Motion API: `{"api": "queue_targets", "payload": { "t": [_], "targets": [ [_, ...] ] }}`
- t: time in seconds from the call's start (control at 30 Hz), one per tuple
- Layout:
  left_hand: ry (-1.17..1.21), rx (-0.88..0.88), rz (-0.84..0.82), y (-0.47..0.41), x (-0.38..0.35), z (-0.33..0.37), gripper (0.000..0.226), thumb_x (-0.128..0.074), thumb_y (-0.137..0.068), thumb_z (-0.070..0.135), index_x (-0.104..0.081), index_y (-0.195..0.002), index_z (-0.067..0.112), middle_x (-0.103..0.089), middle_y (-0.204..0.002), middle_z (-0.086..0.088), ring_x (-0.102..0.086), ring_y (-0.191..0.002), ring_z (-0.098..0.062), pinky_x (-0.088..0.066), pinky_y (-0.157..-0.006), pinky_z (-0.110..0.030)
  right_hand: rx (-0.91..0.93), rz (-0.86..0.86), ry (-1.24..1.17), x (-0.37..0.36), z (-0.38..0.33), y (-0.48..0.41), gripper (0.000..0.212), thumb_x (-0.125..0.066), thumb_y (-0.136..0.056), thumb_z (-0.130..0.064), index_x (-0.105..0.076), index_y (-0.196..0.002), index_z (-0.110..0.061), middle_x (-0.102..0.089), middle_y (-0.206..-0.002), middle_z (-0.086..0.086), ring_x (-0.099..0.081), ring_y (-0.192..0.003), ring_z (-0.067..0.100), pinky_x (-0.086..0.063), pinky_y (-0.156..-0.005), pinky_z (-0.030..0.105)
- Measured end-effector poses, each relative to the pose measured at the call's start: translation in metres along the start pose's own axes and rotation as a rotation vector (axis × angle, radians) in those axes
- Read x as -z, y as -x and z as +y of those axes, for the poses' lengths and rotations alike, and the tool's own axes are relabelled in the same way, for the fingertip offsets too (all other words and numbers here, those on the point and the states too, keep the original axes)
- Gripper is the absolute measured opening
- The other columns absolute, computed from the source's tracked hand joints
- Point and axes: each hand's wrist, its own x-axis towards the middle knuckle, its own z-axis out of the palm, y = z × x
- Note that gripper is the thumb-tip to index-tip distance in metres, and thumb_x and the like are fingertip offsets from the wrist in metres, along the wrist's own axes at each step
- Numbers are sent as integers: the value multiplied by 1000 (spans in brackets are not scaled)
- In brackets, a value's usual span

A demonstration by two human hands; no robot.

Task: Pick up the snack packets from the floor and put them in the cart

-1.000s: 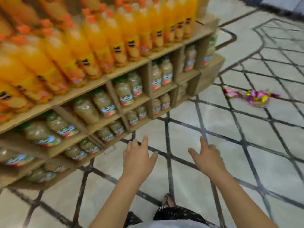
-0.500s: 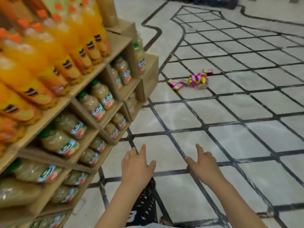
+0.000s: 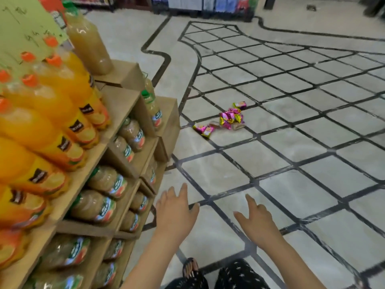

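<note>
Shop aisle w/ pale tiled floor (image 3: 270,159). Pink/yellow snack packets (image 3: 227,119) lie mid-frame; no cart in view. Left hand (image 3: 177,209) & right hand (image 3: 256,220), bottom centre, both spread, empty. Risk: stooping, an elbow could clip juice bottles (image 3: 62,113) at left. Labels & green sign (image 3: 23,24) unreadable.

View swung toward the snack packets (image 3: 225,119).
The packets are now seen mid-frame rather than at the right edge; the shelf (image 3: 123,105) is shifted leftward with its end corner exposed; distant store racks (image 3: 208,5) are brought into view at the top, and more open floor (image 3: 291,184) is shown.
</note>
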Motion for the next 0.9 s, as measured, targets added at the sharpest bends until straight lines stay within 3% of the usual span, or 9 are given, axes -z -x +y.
{"api": "queue_targets", "payload": {
  "t": [0.2,0.47,0.7,0.9],
  "targets": [
    [-15,-54,-70,-81,10,27,73,-40,-99,54,-10,-157,23,-26,-158,-15,-20,-146,-33,-21,-119,-42,-91,3,-56,34,-3,-67,70,-44,-98,-46,-10,-155,-23,-35,-143,19,-36,-132,35,-36,-102,39],
    [-46,-87,25,-237,53,94,71,-43,-98,53,-17,-156,21,-33,-155,-11,-25,-144,-29,-27,-117,-42,-35,27,-99,135,-32,-216,69,-44,-99,-45,-11,-155,-21,-33,-149,19,-31,-138,34,-36,-109,42],
    [-68,-100,-2,-353,85,176,73,-42,-98,54,-13,-157,23,-31,-155,-15,-25,-144,-31,-25,-117,-42,-20,43,13,236,-47,-324,69,-42,-99,-46,-10,-155,-21,-38,-140,20,-39,-128,37,-40,-103,42],
    [-39,-90,-49,-412,87,206,77,-42,-97,56,-9,-157,23,-31,-156,-13,-25,-145,-30,-28,-116,-44,-65,25,-45,277,-51,-391,69,-43,-99,-47,-11,-155,-22,-36,-143,20,-37,-131,38,-39,-105,43]
  ]
}}
